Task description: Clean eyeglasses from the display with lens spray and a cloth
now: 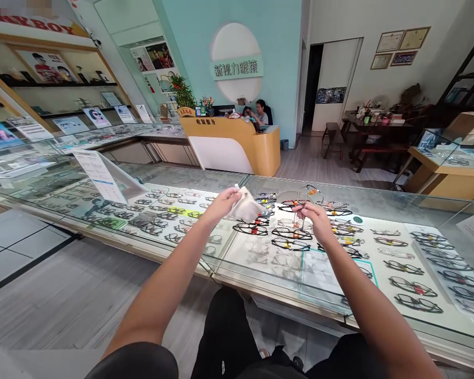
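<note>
My left hand (pixel 224 202) pinches a pale cloth (pixel 247 207) by its upper edge, and the cloth hangs down over the glass counter (pixel 197 251). Between the fingers of my right hand (pixel 316 218) is a thin-framed pair of eyeglasses (pixel 311 190), raised above the counter top. The cloth and these eyeglasses are apart. Below both hands are dark-framed eyeglasses (pixel 290 245) in rows, several with red or yellow tags. My fingers partly hide the held pair, so its exact outline is hard to make out.
A folded white sign (pixel 105 176) stands on the counter to the left. Across the room, two people (pixel 260 113) sit behind a yellow reception desk (pixel 266 150). A wooden table (pixel 373 123) with benches is at the far right. Grey flooring (pixel 114 287) lies at my lower left.
</note>
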A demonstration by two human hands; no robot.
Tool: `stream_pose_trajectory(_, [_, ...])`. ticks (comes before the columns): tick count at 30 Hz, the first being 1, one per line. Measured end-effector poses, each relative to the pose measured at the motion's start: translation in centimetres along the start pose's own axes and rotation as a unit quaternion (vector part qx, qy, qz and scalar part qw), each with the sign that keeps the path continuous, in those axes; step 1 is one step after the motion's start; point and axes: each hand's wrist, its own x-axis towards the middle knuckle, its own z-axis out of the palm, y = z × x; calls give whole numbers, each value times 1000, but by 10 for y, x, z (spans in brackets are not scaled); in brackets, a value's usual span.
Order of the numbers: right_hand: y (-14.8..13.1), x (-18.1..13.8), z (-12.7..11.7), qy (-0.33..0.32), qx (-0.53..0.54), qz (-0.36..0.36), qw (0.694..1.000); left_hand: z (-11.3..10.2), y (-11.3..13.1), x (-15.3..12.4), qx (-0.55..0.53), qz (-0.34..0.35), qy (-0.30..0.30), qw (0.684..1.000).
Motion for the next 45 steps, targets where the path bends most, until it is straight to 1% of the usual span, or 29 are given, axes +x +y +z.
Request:
stream_pose_trajectory(1, [0,0,0,-6,1,2,1000,16,9,4,-25,10,-17,999])
stream_pose_trajectory(2, [0,0,0,-10,1,3,1000,32,18,8,-82,15,-44,996])
stream_pose_trajectory(4, [0,1,-2,-12,-3,5,1000,65,32,16,-179,19,-97,979])
stream_pose_trajectory(6, [1,2,-4,-7,-10,6,1000,96,42,25,-242,17,-133,961])
stream_pose_trajectory(7, [2,3,-5,-4,-14,7,1000,109,46,30,-256,20,-141,956])
stream_pose_trajectory(10, [3,6,-8,8,-27,11,1000,139,50,39,-280,30,-154,947])
stream_pose_trajectory(13, [6,7,-10,15,-45,16,999,158,47,43,-304,32,-162,938])
stream_pose_trajectory(17, [12,8,-11,12,-69,30,997,168,31,40,-337,18,-157,928])
stream_pose_trajectory(22, [15,8,-7,-35,-95,58,993,172,17,33,-346,-7,-164,924])
stream_pose_trajectory(25, [14,8,-6,-51,-96,64,992,175,17,30,-351,-12,-172,920])
stream_pose_trajectory(28, [13,7,-7,-51,-91,72,992,178,18,28,-370,-24,-188,909])
stream_pose_trajectory(34, [8,7,-11,-47,-95,75,992,173,24,26,-409,-46,-262,873])
stream_pose_trajectory(38, [4,7,-9,-50,-107,64,991,170,26,24,-411,-28,-313,856])
stream_pose_trajectory(42, [5,7,-8,-60,-107,75,990,173,23,25,-424,-23,-289,858])
stream_pose_trajectory(45, [9,6,-8,-65,-89,94,989,174,22,26,-423,-10,-293,857])
